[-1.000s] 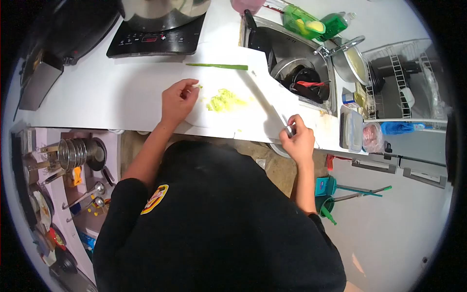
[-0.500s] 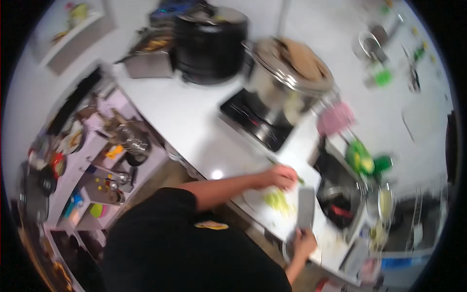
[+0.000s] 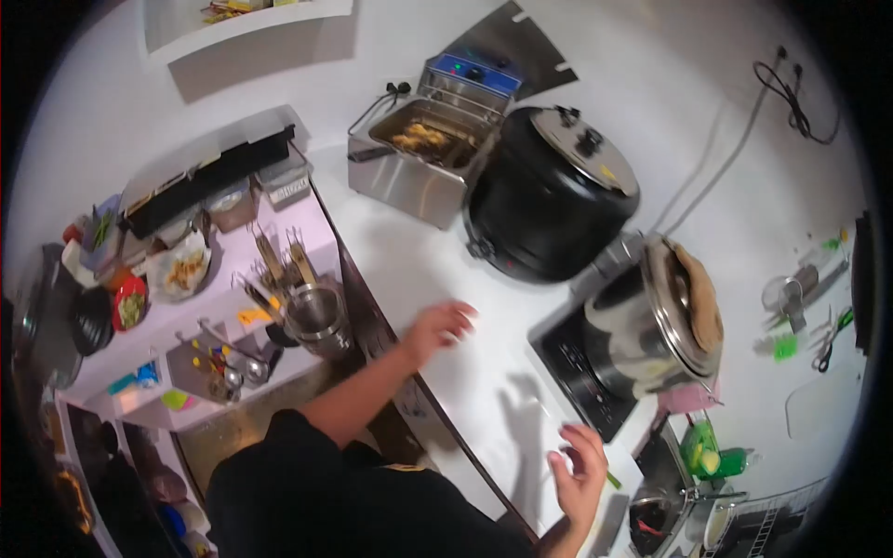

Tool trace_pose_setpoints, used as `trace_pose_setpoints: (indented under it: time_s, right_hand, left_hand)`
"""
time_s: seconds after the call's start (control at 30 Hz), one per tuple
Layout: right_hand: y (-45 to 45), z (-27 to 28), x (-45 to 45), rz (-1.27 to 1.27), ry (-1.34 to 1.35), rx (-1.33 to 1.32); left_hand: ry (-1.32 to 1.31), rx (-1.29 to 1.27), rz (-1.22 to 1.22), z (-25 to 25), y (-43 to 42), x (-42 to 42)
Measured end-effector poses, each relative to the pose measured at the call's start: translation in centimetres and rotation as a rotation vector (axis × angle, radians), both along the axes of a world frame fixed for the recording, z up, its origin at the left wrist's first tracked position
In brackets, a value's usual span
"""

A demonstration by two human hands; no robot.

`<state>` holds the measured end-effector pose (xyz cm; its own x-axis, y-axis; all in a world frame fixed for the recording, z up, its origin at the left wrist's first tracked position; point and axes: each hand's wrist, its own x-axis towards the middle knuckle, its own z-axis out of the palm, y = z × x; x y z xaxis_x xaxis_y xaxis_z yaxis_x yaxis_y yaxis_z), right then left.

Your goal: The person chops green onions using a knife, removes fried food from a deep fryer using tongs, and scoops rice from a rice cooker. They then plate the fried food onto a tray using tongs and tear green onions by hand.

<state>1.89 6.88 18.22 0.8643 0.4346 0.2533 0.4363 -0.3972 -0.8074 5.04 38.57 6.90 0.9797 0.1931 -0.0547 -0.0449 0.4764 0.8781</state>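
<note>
Left grip (image 3: 437, 333) held wide, fingers loosely spread above smooth white surface (image 3: 493, 353). Right grip (image 3: 581, 479) likewise held wide, thumb and fingers parted. Thin green vegetable strip (image 3: 614, 480) seen just beside right grip. Black flat cooktop (image 3: 579, 381) topped by shiny steel pot (image 3: 633, 325); large black round kettle (image 3: 558, 205) placed beyond.

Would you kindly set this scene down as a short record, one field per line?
Left hand: open over the white counter, nothing visible in it
Right hand: fingers parted and curled, nothing visible in it, close to a green stalk
Steel pot: on a black cooktop, with a brown cloth draped over its lid
Black kettle: lidded, standing between the steel pot and the fryer
Fryer contents: browned food pieces
</note>
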Motion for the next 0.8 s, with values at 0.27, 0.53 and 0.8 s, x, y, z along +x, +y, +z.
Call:
trace_pose_setpoints:
  time_s: [0.27,0.53,0.8]
  right_hand:
    - [40.1,1.4,19.1,0.203,-0.549,-0.046]
    - [47.2,8.3,23.7,0.055,-0.356,-0.004]
    - [49.2,6.7,25.4,0.207,-0.554,0.006]
  left_hand:
    - [0.145,-0.576,0.070,8.0,29.7,4.5]
    - [0.146,-0.376,-0.129,7.7,28.7,8.9]
    - [0.151,-0.411,-0.106,7.7,26.5,5.8]
